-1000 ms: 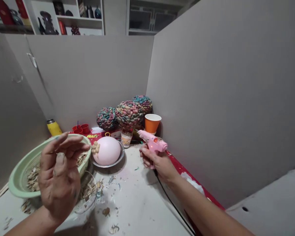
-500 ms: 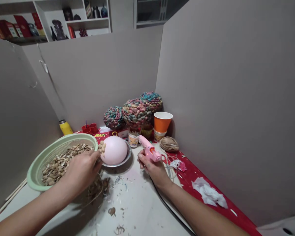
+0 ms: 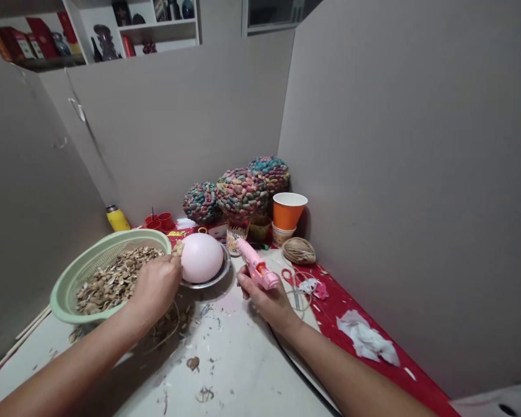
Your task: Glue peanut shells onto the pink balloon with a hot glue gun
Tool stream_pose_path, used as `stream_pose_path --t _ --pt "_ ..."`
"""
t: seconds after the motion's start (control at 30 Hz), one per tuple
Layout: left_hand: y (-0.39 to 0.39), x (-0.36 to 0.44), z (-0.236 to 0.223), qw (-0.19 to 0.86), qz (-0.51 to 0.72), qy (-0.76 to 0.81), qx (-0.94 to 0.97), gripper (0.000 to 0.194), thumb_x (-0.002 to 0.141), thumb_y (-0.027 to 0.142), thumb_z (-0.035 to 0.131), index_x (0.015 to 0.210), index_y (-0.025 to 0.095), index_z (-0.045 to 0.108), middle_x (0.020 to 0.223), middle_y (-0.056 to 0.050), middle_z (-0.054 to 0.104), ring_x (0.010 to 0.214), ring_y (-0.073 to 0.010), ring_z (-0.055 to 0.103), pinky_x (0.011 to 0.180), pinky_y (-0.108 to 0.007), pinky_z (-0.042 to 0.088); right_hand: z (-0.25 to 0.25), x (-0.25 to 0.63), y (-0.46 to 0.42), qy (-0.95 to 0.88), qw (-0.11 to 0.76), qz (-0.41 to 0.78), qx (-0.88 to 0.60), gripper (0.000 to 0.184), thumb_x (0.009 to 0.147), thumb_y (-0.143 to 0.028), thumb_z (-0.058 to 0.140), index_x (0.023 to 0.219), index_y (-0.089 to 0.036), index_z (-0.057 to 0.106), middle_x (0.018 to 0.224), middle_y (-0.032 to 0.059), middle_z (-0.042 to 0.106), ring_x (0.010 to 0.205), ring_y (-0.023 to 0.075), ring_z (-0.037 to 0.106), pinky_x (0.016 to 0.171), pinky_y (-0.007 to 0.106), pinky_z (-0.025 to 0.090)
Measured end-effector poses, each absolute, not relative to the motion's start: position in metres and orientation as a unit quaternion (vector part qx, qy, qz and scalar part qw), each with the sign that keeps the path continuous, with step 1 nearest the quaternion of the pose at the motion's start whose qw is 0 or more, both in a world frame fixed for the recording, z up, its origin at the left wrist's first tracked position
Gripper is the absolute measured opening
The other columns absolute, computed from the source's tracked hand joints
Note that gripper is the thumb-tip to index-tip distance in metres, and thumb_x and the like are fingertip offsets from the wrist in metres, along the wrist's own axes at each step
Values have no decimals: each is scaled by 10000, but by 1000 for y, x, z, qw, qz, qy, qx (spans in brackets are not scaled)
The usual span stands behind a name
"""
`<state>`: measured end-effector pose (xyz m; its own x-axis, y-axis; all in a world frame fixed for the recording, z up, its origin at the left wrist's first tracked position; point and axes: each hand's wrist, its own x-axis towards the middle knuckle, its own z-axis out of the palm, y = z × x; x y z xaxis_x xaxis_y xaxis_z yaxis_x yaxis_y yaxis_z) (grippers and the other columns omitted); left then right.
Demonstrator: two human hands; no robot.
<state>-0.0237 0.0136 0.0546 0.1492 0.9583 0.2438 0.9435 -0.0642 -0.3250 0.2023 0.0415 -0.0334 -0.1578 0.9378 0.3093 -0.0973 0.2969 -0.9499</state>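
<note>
A pink balloon [image 3: 202, 258] rests in a shallow metal dish [image 3: 226, 269], with a few peanut shells [image 3: 178, 249] attached to its left side. My left hand [image 3: 160, 284] is closed, fingertips against the balloon's left side just below those shells; whatever lies under the fingers is hidden. Beside it, a green plastic basket [image 3: 63, 301] holds many loose peanut shells [image 3: 113, 281]. In my right hand [image 3: 264, 298] is a pink glue gun [image 3: 257, 265], its nozzle pointing up and away, right of the balloon. A black cord trails from it towards me.
Several painted shell-covered balls [image 3: 242, 194] stand at the back. Right of them are an orange paper cup [image 3: 287, 212], a twine ball [image 3: 298, 251] and red-handled scissors [image 3: 288, 277]. Crumpled tissue [image 3: 367, 336] lies on red cloth. A yellow bottle [image 3: 117, 219] stands back left. Shell scraps litter the white tabletop.
My left hand has come in closer against the balloon's side, below the attached shells. My right hand and the glue gun have shifted slightly left. The view has tilted a little.
</note>
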Motion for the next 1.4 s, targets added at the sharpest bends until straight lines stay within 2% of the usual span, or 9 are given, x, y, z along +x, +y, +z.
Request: stream_pose_path --t 0.27,0.77,0.97,1.4 --pt "19 -22 57 184 29 -670 -719 389 955 143 368 1249 105 619 838 -181 743 812 -309 734 683 -370 539 -36 202 42 -589 543 477 -362 326 849 -505 661 828 -186 597 627 -22 516 562 134 473 543 270 405" --pt "27 -22 58 186 33 -679 -709 337 971 156 327 1177 113 591 829 -192 749 815 -358 745 651 -397 540 -29 204 39 -592 540 473 -367 318 848 -497 652 815 -186 596 602 -27 513 555 137 467 556 277 404" --pt "28 -21 61 180 40 -676 -713 288 944 134 372 1095 118 618 840 -190 749 810 -345 744 663 -385 539 -33 204 40 -590 544 475 -362 288 832 -468 675 811 -191 597 610 -28 516 549 133 467 537 267 404" --pt "29 -23 59 175 35 -673 -718 330 949 141 326 1089 122 625 851 -195 745 837 -334 739 690 -383 531 -34 204 41 -585 546 476 -364 284 821 -460 690 825 -189 606 608 -30 518 542 130 465 523 263 398"
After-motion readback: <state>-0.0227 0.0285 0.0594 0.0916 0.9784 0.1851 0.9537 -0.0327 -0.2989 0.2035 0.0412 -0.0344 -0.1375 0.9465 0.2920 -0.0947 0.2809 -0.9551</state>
